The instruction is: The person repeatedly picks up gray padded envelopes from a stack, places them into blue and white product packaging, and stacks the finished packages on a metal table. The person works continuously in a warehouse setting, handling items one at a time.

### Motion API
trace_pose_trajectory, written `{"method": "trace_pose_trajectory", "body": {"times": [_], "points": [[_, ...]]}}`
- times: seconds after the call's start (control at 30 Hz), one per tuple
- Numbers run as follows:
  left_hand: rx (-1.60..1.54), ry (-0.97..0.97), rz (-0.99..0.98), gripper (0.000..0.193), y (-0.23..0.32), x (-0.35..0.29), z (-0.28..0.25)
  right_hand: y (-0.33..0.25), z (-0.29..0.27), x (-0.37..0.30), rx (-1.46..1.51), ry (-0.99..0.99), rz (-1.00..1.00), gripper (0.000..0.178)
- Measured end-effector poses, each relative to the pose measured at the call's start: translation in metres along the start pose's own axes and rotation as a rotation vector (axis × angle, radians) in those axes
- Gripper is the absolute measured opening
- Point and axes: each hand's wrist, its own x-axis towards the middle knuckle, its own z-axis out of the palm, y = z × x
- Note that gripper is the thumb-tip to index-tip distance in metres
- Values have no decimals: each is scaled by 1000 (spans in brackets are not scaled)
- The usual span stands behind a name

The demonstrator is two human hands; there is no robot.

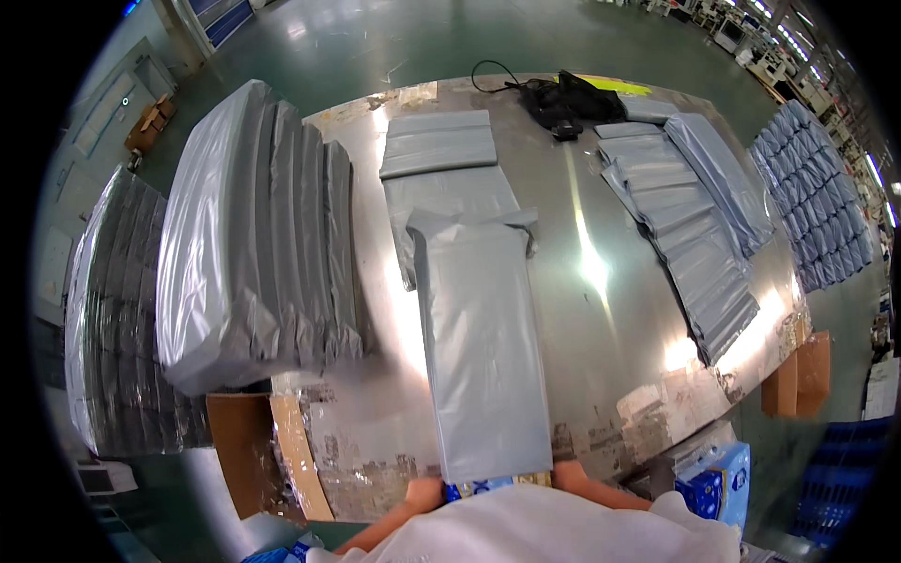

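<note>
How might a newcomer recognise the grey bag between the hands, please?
Start at the metal table: the left hand and right hand are at its near edge. The long grey bag reaches away between them; unlike neighbouring bags, it has blue packaging at its near end.

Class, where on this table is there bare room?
The widest bare patch of metal table lies between the long grey bag and the fanned grey bags; at left, a narrower strip parts the long grey bag from the tall stack. Crowded: the far right, around the black bundle.

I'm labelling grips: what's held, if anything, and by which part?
Left hand and right hand flank the blue package at the near edge of the grey bag; fingertips are hidden, hold unclear.
</note>
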Motion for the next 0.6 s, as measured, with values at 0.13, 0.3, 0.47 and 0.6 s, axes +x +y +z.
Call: {"method": "trace_pose_trajectory", "body": {"times": [0.13,0.3,0.47,0.6], "points": [[139,53,159,29,-36,60,-3,9,-23,62,-459,-8,-278,22],[-468,688,2,35,-36,140,-134,14,-119,141,377,368,211,28],[-589,274,-63,46,-52,36,-14,14,-15,20,500,253,90,38],[-708,127,-49,41,-46,-55,72,3,55,-49,860,96,334,27]]}}
